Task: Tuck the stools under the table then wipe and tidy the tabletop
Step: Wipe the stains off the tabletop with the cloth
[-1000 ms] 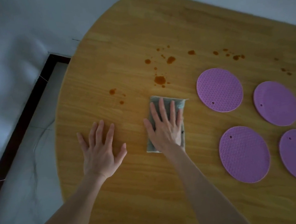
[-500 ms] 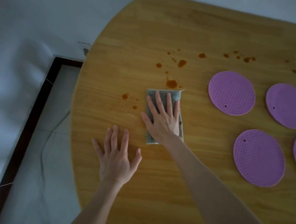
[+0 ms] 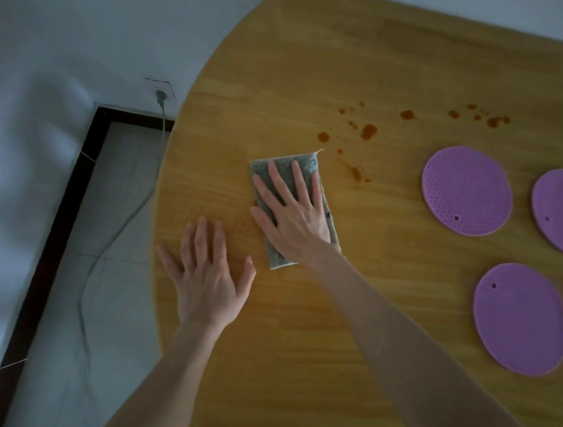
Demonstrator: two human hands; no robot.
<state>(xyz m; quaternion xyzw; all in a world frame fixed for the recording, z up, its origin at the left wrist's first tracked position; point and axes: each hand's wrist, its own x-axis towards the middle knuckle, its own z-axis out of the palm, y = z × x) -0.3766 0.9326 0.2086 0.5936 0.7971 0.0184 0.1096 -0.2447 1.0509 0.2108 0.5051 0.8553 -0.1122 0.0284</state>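
Note:
A folded grey cloth [image 3: 306, 166] lies on the wooden tabletop [image 3: 322, 364] near its left edge. My right hand [image 3: 292, 217] presses flat on the cloth with fingers spread and straight. My left hand [image 3: 207, 279] rests flat on the bare wood just left of the cloth, fingers spread. Brown spill stains [image 3: 368, 131] dot the wood beyond and to the right of the cloth, and one smeared streak [image 3: 355, 171] lies close to its right side. No stool is in view.
Several round purple silicone mats [image 3: 466, 190] lie on the right part of the table. Left of the table are the tiled floor [image 3: 109, 298], a grey cable [image 3: 116, 229] plugged into a wall socket, and a dark skirting board [image 3: 52, 235].
My right hand has slid the cloth to the left over the small stains that lay there. The large spot by the cloth's far edge is now a smeared streak. My left hand stays flat.

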